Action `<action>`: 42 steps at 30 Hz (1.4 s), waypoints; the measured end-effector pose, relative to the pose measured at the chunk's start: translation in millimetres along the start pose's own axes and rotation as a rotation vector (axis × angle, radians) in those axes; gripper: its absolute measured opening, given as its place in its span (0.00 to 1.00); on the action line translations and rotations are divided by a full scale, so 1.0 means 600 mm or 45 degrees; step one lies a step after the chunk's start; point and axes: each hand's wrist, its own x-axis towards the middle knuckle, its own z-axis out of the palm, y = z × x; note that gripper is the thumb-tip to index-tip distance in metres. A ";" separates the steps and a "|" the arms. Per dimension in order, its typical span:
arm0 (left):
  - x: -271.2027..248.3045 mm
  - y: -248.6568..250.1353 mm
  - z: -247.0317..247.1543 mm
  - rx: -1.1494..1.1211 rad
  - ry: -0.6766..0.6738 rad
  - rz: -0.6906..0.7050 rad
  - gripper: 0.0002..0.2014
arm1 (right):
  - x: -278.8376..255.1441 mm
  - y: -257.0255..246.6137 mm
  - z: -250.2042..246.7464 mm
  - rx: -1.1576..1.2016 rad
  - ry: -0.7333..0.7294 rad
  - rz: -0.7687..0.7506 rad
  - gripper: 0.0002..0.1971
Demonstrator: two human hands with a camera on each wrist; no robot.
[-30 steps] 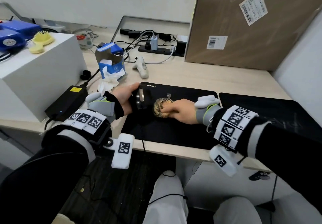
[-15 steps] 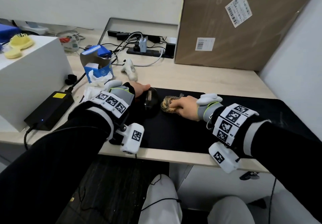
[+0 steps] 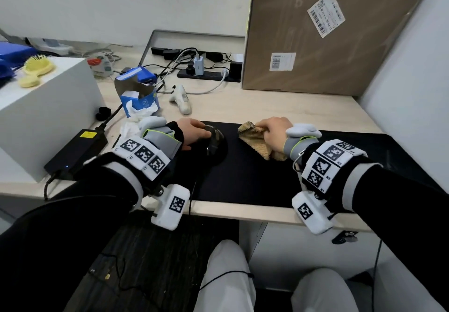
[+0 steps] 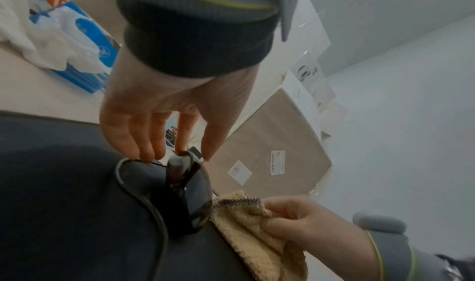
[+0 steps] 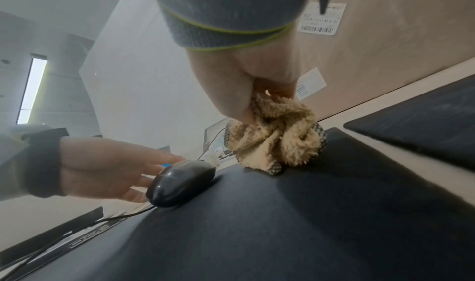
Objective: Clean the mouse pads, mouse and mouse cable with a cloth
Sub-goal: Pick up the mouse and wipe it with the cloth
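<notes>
Pale wood bench carries a long black mouse pad at its front edge, with a second black mouse pad just beside it on the right. Behind the first pad stands a big brown cardboard box with two white barcode labels whose print is too small to read. Left of the pad lie a torn blue tissue box and a black power brick with a yellow sticker. Pale lettering on the pad's edge shows in the right wrist view but cannot be read.

On the pad's left part sits the black mouse, its mouse cable trailing off the near edge. Left hand rests straight fingers on the mouse, relaxed. Right hand clenches the tan cloth, bunched and touching the pad right of the mouse.

Half a second ago the cloth sat almost against the mouse; now it lies farther right.
</notes>
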 end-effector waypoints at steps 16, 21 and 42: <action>-0.043 -0.003 0.020 0.256 0.026 0.113 0.34 | 0.011 0.039 0.022 0.287 0.052 0.189 0.21; -0.043 0.001 0.034 0.387 -0.012 0.074 0.44 | 0.021 -0.026 0.004 0.414 0.182 -0.165 0.18; -0.046 -0.008 0.038 0.439 0.111 -0.006 0.49 | 0.071 -0.059 0.004 -0.097 -0.224 -0.202 0.22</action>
